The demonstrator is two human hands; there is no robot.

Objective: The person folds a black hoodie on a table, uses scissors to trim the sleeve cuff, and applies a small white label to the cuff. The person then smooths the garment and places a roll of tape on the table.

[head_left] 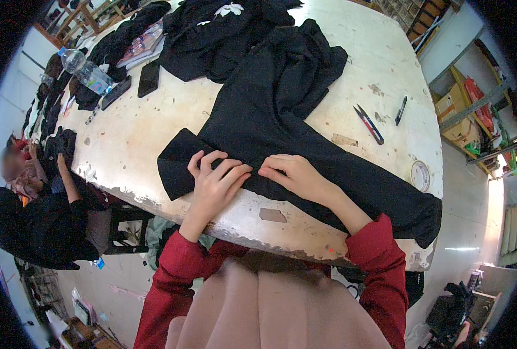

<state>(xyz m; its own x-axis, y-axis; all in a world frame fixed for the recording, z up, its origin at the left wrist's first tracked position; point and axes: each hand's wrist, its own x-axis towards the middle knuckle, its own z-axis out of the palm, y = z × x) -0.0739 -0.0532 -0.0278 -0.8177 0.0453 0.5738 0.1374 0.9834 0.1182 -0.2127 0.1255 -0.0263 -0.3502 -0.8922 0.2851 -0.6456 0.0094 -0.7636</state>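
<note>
Black garment lies spread on the tabletop, running from the middle down toward the near edge, one long leg or sleeve reaching the near right corner. Both hands on it, close to the near edge, just beside each other. Left hand: grip together, thumb and forefinger tips pinched on the cloth, other fingers bent. Right hand: same, thumb and forefinger together on the cloth, facing the left. Toward the right edge: red-and-black snips and pen, near each other; tape roll just past the garment. Far side: dark clothing pile with a white motif, touching the garment. Toward the left edge: clear bottle on its side, two dark phones, and books against the pile. Co-worker in black sits by the near left corner, hands at dark cloth.
</note>
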